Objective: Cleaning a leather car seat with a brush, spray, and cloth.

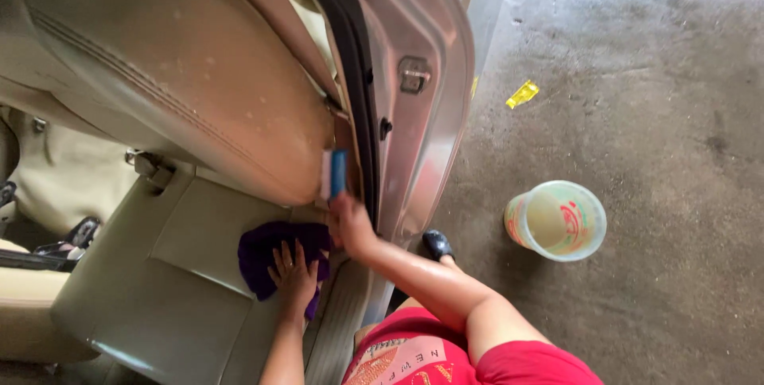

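The left hand (294, 273) lies flat and open on a purple cloth (267, 254) spread over the beige seat panel (191, 273), near the door sill. The right hand (350, 222) is closed around a blue-and-white brush (335, 172) against the seat back (183, 74). Short, firm strokes with the cloth kept just below would likely catch the drips.

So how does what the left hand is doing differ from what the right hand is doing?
The left hand lies flat, fingers spread, pressing a purple cloth on the beige car floor. The right hand is higher, closed around a small blue and white brush held upright against the seat. Both are bare.
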